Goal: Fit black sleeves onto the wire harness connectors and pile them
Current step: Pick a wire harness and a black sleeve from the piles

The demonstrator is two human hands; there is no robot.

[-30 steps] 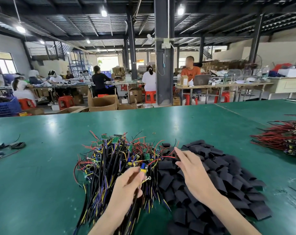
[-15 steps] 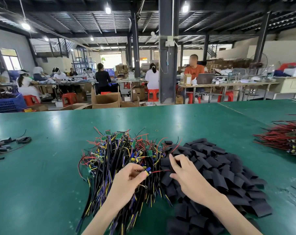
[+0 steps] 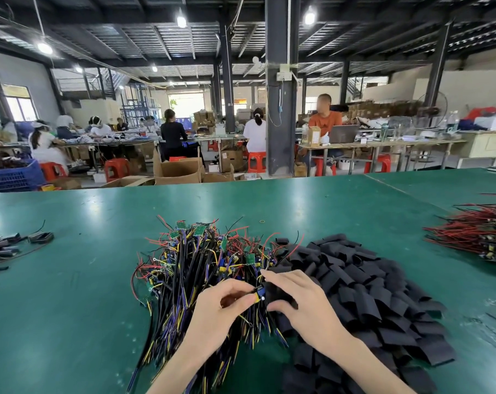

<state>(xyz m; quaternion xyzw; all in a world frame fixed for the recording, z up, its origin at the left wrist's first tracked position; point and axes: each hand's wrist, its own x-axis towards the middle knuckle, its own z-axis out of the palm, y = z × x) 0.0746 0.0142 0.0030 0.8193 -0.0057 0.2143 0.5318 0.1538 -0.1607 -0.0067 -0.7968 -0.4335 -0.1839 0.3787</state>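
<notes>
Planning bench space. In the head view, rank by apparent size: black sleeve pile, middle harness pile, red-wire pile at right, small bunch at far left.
1. black sleeve pile
2. middle harness pile, nearly alike
3. red-wire pile, cut off by the frame, so unsure
4. far-left bunch

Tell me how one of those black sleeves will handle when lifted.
Probably light and soft: the black sleeves lie flattened in a loose heap. Being flat, they likely won't roll. The right hand merely pinches one, suggesting little weight.

head-worn view, forward-down, near table
</notes>
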